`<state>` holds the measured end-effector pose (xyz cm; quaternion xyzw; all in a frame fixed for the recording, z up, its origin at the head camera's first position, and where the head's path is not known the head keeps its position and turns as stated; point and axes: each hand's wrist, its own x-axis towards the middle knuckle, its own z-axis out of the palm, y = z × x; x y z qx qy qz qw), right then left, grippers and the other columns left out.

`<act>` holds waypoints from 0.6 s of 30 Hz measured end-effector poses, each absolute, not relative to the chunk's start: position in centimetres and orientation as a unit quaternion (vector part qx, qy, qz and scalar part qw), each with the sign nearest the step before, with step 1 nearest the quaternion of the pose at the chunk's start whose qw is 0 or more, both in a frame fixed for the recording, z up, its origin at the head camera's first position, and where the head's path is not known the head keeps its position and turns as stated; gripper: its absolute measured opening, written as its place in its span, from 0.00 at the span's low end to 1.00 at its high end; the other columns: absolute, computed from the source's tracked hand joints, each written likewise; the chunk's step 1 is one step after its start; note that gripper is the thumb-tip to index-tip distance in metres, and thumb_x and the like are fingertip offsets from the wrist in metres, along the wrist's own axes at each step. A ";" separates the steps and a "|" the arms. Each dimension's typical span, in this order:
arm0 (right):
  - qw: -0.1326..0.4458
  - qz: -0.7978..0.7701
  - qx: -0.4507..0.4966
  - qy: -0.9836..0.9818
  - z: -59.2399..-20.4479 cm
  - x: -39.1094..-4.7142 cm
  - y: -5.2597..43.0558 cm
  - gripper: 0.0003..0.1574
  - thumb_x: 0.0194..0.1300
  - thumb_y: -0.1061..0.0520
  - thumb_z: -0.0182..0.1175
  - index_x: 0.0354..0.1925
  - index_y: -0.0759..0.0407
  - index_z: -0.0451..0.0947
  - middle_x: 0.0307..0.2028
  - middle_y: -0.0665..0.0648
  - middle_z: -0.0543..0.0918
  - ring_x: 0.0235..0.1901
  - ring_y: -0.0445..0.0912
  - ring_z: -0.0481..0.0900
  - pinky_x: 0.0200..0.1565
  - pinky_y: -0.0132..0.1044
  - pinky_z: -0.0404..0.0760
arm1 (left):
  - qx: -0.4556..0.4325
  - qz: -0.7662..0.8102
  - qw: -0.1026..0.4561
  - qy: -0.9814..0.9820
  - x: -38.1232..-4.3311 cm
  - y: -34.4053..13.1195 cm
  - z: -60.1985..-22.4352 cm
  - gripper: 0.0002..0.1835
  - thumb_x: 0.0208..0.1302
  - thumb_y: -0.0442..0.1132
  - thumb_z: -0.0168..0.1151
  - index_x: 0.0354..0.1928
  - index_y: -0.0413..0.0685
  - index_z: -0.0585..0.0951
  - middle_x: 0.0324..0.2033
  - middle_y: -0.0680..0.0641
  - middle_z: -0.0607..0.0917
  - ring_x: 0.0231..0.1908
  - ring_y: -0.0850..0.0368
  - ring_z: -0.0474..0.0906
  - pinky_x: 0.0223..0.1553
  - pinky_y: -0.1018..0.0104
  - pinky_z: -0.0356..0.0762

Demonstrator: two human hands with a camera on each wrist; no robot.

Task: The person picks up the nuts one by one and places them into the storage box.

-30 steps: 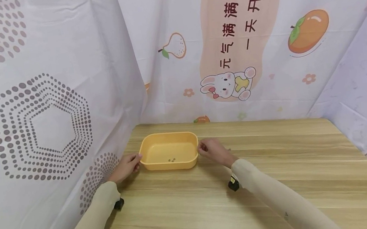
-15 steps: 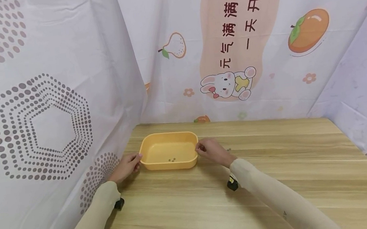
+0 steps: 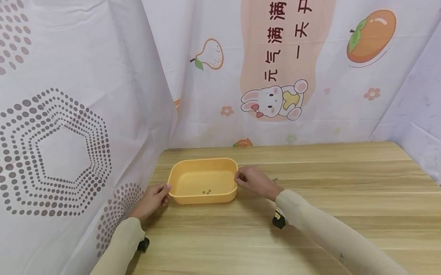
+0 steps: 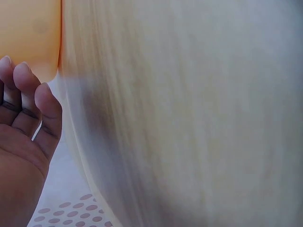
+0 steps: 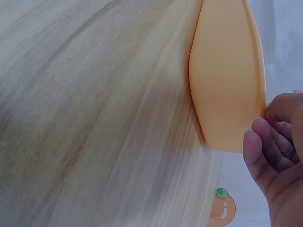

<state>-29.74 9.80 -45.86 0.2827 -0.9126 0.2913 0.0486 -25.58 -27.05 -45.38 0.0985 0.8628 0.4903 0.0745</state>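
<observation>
Left hand, right hand — both holding the yellow tray

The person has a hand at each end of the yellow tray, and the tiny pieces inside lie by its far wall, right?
Not quite: the head view shows the tiny pieces lying by the near wall of the yellow tray. The rest holds.

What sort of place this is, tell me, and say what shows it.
Probably a makeshift indoor work booth: a wood-grain table with a yellow tray on it, fruit-print cloth hanging behind, and dotted cloth along the left side.
</observation>
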 end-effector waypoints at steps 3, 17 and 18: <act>0.050 0.292 0.283 -0.912 -45.9 -29.8 9.8 0.06 0.65 0.58 0.59 0.33 0.55 0.82 0.25 0.44 0.79 0.25 0.36 0.74 0.28 0.28 0.75 | 0.100 0.495 0.075 0.860 -25.6 -27.1 -45.4 0.25 0.75 0.46 0.46 0.36 0.24 0.72 0.28 0.34 0.76 0.26 0.47 0.72 0.26 0.56 0.74; 0.033 0.308 0.254 -0.916 -46.2 -29.9 11.9 0.02 0.65 0.59 0.60 0.34 0.55 0.78 0.25 0.45 0.77 0.25 0.39 0.74 0.28 0.31 0.75 | 0.089 0.497 0.073 0.860 -25.5 -26.8 -45.5 0.23 0.76 0.43 0.45 0.36 0.23 0.73 0.31 0.26 0.75 0.29 0.36 0.72 0.27 0.56 0.75; 0.031 0.305 0.249 -0.919 -46.3 -30.0 12.3 0.02 0.65 0.59 0.60 0.34 0.55 0.79 0.26 0.45 0.77 0.26 0.38 0.74 0.29 0.31 0.75 | 0.088 0.497 0.069 0.860 -25.8 -27.0 -45.9 0.23 0.76 0.44 0.45 0.36 0.25 0.73 0.30 0.28 0.75 0.28 0.39 0.72 0.26 0.57 0.75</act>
